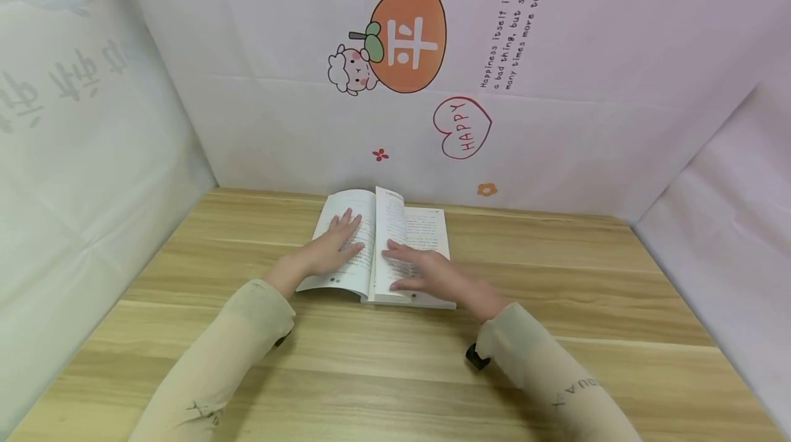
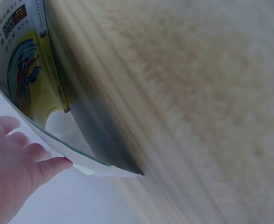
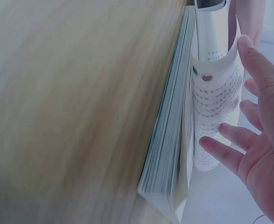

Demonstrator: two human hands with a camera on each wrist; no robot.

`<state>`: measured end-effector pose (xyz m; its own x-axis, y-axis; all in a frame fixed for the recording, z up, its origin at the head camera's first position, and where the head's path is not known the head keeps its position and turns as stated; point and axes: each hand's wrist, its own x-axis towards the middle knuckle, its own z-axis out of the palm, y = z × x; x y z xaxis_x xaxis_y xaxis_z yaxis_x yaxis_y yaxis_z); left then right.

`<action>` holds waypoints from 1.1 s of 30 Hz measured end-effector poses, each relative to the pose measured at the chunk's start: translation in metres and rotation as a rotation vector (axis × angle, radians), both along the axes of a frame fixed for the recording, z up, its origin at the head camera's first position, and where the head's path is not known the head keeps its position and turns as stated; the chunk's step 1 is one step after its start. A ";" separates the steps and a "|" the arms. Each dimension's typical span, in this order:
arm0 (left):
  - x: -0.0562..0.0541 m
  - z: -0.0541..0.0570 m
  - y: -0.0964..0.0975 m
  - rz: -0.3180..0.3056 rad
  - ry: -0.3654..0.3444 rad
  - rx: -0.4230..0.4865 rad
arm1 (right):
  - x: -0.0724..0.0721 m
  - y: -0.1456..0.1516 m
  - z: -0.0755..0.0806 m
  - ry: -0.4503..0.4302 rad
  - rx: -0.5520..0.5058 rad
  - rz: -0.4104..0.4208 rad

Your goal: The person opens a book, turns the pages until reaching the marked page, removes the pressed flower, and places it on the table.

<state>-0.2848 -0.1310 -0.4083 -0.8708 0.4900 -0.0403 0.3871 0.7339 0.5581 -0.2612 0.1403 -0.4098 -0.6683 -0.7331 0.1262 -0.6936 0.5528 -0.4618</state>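
Left grip [image 1: 330, 250], right grip [image 1: 434, 273] touching opened book [image 1: 428, 224].

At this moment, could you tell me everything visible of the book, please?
The book lies open on the wood-grain table, near the wall. Its pages look like white paper with dark print. The left side bows upward, a yellow picture and QR code underneath; the right page block is thick. Between them a leaf is partly raised. The left grip, a bare hand, rests on the left side; the right grip seems to touch that leaf.

Head view above book [image 1: 388, 222] — wrists' seemingly low
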 end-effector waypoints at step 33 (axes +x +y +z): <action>-0.001 0.003 0.015 -0.058 0.017 -0.099 | 0.013 -0.037 0.004 0.015 0.002 0.168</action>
<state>-0.2855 -0.1158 -0.4056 -0.8423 0.5336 -0.0764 0.4392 0.7615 0.4766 -0.2480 0.1033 -0.4058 -0.5341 -0.8348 0.1337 -0.7835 0.4293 -0.4493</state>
